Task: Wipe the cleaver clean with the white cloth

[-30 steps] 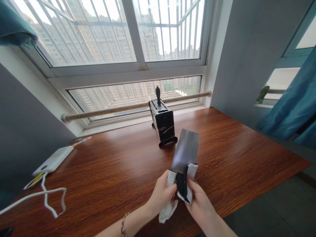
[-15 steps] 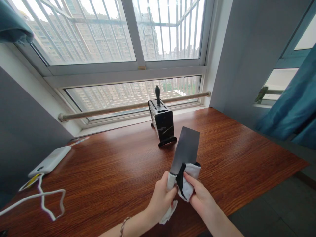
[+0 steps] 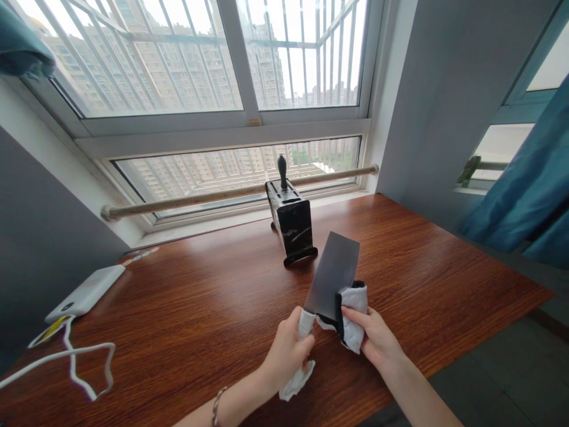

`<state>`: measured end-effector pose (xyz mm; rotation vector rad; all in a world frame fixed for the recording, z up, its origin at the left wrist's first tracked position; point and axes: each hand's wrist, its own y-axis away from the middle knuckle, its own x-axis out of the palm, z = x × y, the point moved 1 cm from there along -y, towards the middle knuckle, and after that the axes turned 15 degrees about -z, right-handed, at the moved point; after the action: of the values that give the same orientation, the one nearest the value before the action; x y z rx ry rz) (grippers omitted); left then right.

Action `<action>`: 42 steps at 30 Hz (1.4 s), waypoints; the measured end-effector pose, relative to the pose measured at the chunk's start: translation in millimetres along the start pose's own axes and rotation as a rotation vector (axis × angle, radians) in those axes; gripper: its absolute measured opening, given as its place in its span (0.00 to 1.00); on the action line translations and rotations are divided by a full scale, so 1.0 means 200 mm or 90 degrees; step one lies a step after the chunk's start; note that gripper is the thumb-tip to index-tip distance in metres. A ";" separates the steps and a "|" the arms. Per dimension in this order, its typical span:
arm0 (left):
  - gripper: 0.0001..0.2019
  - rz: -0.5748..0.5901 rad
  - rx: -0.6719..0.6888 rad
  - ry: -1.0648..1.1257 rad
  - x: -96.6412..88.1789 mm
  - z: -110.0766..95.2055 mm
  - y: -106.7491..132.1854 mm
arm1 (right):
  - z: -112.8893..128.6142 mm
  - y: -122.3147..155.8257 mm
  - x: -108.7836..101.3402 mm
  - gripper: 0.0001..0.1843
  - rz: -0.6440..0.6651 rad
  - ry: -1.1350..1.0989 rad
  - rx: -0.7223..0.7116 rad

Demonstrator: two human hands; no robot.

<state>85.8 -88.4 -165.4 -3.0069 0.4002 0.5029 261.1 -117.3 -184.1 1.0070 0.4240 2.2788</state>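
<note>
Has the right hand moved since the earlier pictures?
Yes: judged against the black knife block, the right hand has shifted rightward and slightly up the picture.

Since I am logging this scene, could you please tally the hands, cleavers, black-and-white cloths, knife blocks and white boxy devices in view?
Hands: 2 (left hand, right hand)
Cleaver: 1
Black-and-white cloth: 1
Knife block: 1
White boxy device: 1
Total: 6

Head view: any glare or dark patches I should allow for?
Head view, top: front window is partly blown out white; head view, middle: table shows pale sheen beside the holder, while the blade looks grey, without strong glare; head view, lower right: floor lies dim.
</note>
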 end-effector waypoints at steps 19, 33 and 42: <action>0.08 0.186 -0.095 0.059 0.02 0.04 -0.05 | 0.60 -0.33 -0.12 0.18 -0.248 -0.035 -0.338; 0.12 0.190 -0.112 0.084 0.01 0.00 -0.07 | 0.14 0.19 0.06 0.34 0.451 0.797 -0.612; 0.09 0.172 -0.132 0.122 0.02 0.04 -0.06 | 0.31 -0.04 0.05 0.23 0.294 0.923 -0.720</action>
<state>91.4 -76.6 -173.8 -3.2310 0.8234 0.2870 306.3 -102.3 -142.2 -1.2702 -0.6250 2.5993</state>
